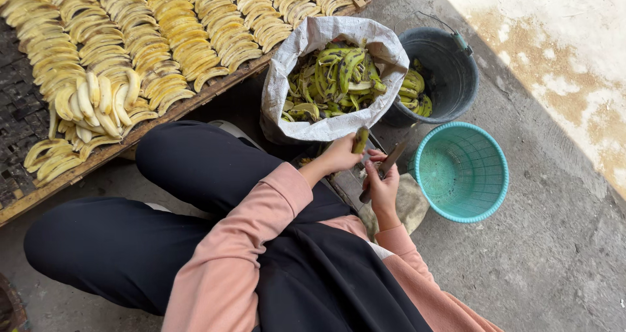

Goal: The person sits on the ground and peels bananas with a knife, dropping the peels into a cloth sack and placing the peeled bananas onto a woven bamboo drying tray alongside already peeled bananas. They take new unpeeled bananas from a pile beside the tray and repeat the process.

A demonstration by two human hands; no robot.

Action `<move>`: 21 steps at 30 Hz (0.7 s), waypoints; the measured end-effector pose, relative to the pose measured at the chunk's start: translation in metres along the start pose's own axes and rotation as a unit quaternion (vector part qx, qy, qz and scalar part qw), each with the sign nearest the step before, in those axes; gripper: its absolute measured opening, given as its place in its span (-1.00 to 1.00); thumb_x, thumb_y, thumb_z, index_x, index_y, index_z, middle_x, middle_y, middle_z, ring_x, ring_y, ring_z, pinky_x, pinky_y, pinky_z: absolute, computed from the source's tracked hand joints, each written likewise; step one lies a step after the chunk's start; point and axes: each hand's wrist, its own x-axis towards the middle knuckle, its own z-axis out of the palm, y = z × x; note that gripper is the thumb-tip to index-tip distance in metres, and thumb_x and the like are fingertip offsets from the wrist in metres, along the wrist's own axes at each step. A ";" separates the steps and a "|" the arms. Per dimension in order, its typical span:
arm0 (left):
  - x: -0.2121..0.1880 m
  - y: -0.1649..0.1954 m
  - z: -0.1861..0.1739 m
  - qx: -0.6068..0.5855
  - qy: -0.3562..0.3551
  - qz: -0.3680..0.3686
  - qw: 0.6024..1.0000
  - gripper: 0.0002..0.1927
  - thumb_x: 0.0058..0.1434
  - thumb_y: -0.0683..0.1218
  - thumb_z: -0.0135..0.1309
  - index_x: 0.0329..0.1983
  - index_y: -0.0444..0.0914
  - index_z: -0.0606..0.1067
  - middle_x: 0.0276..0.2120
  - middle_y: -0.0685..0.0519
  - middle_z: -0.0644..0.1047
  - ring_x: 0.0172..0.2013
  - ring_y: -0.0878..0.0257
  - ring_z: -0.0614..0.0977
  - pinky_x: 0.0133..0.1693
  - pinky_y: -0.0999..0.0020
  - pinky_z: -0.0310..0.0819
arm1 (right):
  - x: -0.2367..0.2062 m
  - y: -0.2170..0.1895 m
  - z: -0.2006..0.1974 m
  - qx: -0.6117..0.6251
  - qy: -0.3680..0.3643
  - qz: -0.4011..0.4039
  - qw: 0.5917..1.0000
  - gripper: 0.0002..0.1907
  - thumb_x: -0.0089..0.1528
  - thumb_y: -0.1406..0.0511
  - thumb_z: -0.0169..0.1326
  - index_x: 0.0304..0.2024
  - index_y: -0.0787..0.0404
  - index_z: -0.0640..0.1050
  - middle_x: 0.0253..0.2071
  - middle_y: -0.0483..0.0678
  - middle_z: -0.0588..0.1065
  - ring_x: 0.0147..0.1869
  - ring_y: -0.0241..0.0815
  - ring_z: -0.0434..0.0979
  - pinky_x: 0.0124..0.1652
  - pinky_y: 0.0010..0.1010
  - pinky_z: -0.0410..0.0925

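Head view: left hand [340, 155] grips banana [360, 140], knife [385, 169] in right hand [383, 187].

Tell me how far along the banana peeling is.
Well along: rows of peeled bananas fill the drying rack. In hand: the left hand holds a green banana, the right hand a knife. Left: some unpeeled bananas in the dark bucket; the teal basket is empty.

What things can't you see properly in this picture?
- Head view: knife blade, mostly behind the right hand.
- Banana: lower end wrapped by the left hand.
- Bucket bottom: hidden by the sack.
- Drying rack: cut off by the left edge.
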 end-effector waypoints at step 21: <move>-0.032 0.119 -0.160 0.263 0.423 0.324 0.804 -0.61 0.23 -0.23 0.18 0.12 -0.16 0.44 0.05 0.03 0.52 0.14 -0.02 0.57 0.24 -0.07 0.41 | 0.084 -0.138 0.125 -0.300 -0.151 -0.294 0.895 -0.40 0.46 0.33 -0.06 0.53 0.25 0.15 0.38 0.21 0.41 0.32 0.00 0.51 0.26 -0.28 0.32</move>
